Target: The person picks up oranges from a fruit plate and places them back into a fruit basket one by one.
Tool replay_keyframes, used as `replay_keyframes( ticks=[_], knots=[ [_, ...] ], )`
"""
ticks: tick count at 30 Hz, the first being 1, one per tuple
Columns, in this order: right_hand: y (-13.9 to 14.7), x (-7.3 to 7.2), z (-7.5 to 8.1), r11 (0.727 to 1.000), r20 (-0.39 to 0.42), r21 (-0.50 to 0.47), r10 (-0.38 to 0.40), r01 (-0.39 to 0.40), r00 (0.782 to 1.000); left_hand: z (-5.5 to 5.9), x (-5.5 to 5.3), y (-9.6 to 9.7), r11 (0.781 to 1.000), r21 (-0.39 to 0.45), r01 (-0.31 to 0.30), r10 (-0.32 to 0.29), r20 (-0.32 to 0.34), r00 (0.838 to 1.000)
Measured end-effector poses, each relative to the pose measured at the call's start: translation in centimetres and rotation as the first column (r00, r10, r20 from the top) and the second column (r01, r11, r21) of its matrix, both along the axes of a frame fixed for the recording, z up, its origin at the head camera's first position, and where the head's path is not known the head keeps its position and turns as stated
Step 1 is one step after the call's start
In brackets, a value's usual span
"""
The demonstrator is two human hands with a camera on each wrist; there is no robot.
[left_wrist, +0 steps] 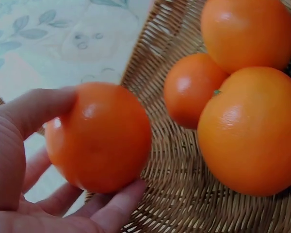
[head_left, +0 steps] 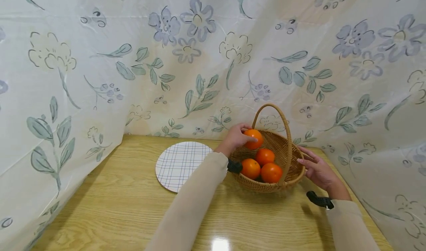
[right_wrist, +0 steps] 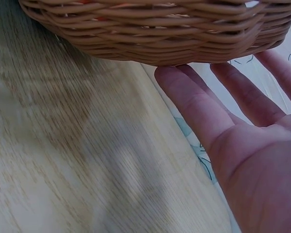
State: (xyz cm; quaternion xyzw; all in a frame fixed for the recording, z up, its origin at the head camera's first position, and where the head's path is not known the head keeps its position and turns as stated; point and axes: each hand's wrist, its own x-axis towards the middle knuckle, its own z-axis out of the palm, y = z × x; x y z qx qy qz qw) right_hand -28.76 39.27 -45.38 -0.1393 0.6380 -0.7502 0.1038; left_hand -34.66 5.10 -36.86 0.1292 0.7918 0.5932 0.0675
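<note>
My left hand (head_left: 235,137) grips an orange (left_wrist: 104,138) between thumb and fingers, at the back left rim of a wicker basket (head_left: 259,186). Inside the basket sit three more oranges, one at the back (head_left: 265,156), one at front left (head_left: 250,169) and one at front right (head_left: 271,173). The basket's tall arched handle (head_left: 288,147) rises over them. On the right side, my right hand (head_left: 320,171) touches the basket wall with fingers mostly straight, the fingertips (right_wrist: 169,75) right against the weave.
A round mat (head_left: 181,164) with a blue grid lies left of the basket, partly covered by my left sleeve (head_left: 196,203). Everything stands on a wooden table (head_left: 110,203). A floral curtain (head_left: 186,107) hangs along the back and both sides.
</note>
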Motion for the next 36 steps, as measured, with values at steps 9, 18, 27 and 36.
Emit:
replay_keyframes(
  ticks=[9,18,27,36],
  knots=[
    [-0.2,0.3,0.1,1.000,0.004,0.011,-0.002,0.002,1.000,-0.6,0.5,0.2,0.997,-0.072,0.001,0.003,0.057,0.998],
    [-0.6,1.1,0.2,1.000,-0.001,0.009,-0.020,0.020,1.000,-0.3,1.2,-0.3,0.998,-0.053,0.027,-0.021,0.114,0.993],
    [-0.6,1.5,0.4,1.000,0.005,-0.018,-0.018,0.018,1.000,0.4,1.8,-1.4,0.999,-0.033,0.041,-0.039,0.062,0.997],
    [-0.7,1.4,0.3,1.000,0.007,-0.029,-0.005,0.006,1.000,0.5,2.5,-3.0,0.985,0.123,0.124,-0.131,0.047,0.990]
  ],
)
